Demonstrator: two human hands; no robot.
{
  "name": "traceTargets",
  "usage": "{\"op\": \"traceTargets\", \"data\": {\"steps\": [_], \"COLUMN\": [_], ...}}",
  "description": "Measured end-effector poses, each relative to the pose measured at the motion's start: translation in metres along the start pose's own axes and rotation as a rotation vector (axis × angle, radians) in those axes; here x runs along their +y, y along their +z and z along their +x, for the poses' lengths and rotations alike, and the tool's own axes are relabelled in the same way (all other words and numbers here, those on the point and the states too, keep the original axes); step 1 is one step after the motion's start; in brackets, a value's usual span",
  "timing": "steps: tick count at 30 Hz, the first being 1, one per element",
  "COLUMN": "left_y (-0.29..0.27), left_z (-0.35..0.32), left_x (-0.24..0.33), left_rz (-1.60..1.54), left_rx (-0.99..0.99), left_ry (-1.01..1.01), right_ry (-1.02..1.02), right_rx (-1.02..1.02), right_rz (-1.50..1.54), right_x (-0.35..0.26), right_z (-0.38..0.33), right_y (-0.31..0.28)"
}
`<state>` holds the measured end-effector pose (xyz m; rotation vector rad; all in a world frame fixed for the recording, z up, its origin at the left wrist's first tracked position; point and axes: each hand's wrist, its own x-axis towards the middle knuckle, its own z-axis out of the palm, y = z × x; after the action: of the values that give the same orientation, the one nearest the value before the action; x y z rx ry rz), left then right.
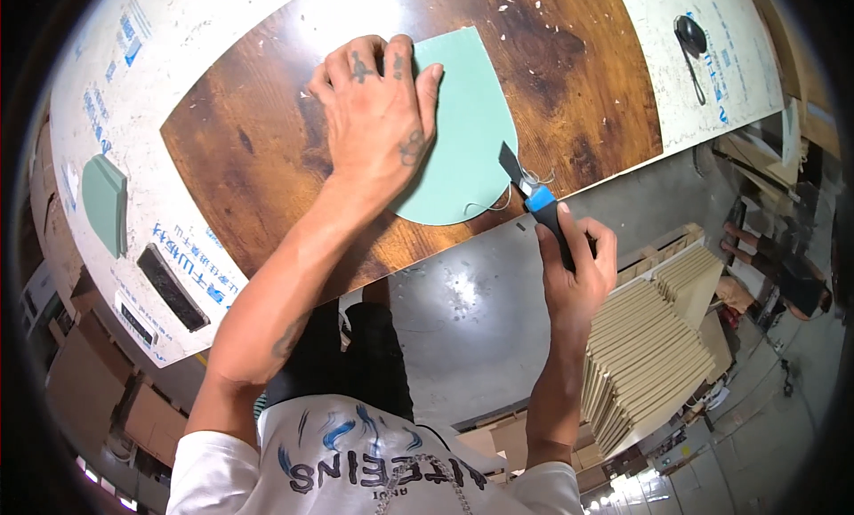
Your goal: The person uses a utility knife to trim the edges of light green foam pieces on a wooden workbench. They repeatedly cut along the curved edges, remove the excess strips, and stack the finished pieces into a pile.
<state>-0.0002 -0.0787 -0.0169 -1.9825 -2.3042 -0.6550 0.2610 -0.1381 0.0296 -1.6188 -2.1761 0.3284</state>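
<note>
My left hand (378, 115) lies flat, fingers together, on a pale green panel (471, 132) with a rounded end, pressing it onto the dark wooden tabletop (569, 79). My right hand (578, 261) is closed around the black handle of a scraper knife (534, 195) with a blue collar. Its blade tip touches the panel's rounded lower right edge, where thin curled shavings hang off.
More green panels (105, 202) are stacked at the table's left on white protective film (98, 88). A black block (172, 286) lies on that film. A black tool with a cord (691, 44) rests at the upper right. Stacked tan boards (649, 346) stand on the floor to my right.
</note>
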Motion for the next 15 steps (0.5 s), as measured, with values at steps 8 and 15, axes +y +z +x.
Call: {"op": "traceTargets", "data": {"steps": [8,15], "left_y": [-0.004,-0.003], "left_z": [0.001,-0.001], "left_x": [-0.004,-0.003], "left_rz": [-0.077,-0.123], "left_rx": [0.010,0.034], "left_ry": [0.028,0.003], "right_ry": [-0.128,-0.266], "right_rx": [0.019,0.057], "right_rz": [0.012,0.028], "right_x": [0.000,-0.010], "right_z": [0.046,0.121], "right_y": [0.014,0.047]}}
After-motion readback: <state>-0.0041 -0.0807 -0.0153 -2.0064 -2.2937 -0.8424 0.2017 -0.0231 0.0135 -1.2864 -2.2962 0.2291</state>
